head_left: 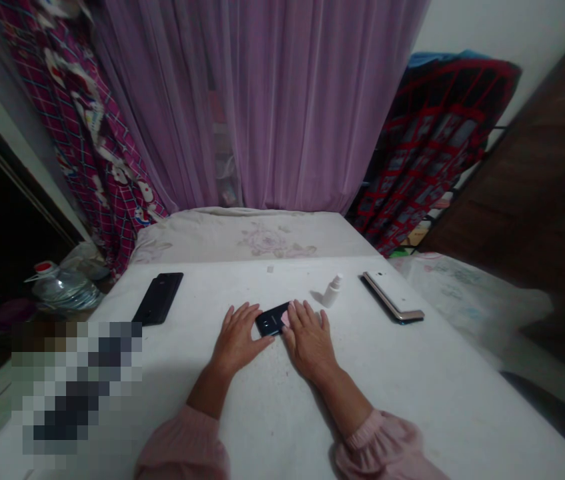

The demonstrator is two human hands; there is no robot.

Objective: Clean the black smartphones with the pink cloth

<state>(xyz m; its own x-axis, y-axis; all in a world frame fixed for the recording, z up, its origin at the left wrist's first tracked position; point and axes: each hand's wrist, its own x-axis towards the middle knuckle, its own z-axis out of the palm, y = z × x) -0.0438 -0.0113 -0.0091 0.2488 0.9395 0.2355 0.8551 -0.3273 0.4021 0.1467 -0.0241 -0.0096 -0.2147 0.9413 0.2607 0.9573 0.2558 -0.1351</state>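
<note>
A dark smartphone [271, 321] lies back side up on the white-covered table, between my two hands. My left hand [238, 338] grips its left end, with the thumb along the near edge and the fingers at the far edge. My right hand [309, 337] lies over the phone's right part, its fingers pressing a small pink cloth [285, 319] against the back. Most of that cloth is hidden under the fingers. Just beyond my right hand stands a small white spray bottle [333, 291], upright and touched by neither hand.
Dark phones [159, 299] lie at the table's left side. On the right, a white phone [395, 291] rests on top of others. A blurred-out patch [79, 387] covers the near left. Purple curtains [282, 107] hang behind the table, and a water jug [65, 288] stands beyond its left edge.
</note>
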